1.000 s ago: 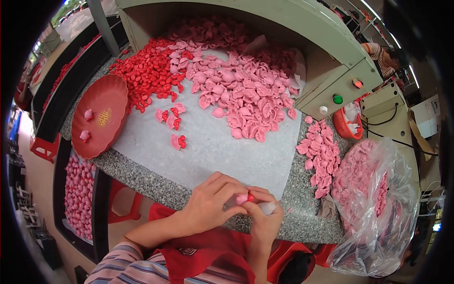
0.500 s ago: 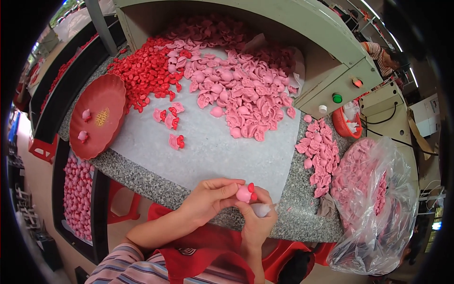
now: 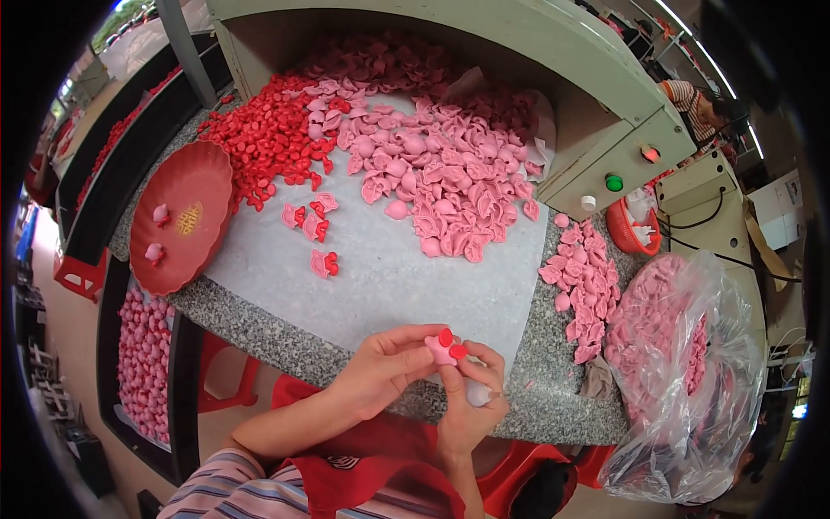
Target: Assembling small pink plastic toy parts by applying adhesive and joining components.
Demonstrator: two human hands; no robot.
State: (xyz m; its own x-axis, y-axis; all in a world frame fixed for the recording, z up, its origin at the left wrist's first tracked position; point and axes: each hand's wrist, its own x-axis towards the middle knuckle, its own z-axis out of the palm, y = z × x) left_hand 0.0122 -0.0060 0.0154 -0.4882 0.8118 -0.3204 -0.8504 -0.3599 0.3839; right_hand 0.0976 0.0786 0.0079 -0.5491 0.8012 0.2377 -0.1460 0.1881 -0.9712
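Observation:
Between the fingertips of both hands, at the front edge of the white sheet (image 3: pixel 285 268), is a small pink toy piece (image 3: pixel 441 353) with two red knobs. My left hand (image 3: pixel 385 368) pinches its pink side. My right hand (image 3: pixel 467 406) closes on it near the red knobs, and a small whitish squeeze bottle (image 3: pixel 478 394) is tucked in the same palm; most of the bottle is hidden. Farther left on the sheet lie several pink shells with red parts fitted, one of them a half shell (image 3: pixel 321 263).
Behind are heaps of red parts (image 3: pixel 268 143) and pink shells (image 3: pixel 458 186), partly under a grey-green machine housing (image 3: pixel 596 156). A red scalloped dish (image 3: pixel 177 259) with two pink pieces stands left. On the right are more pink shells (image 3: pixel 588 277), a red basket (image 3: pixel 624 233) and a clear plastic bag (image 3: pixel 683 450).
The toy piece has been turned in my fingers, so both red knobs now face up and right. The bottle has tilted more upright in my right palm.

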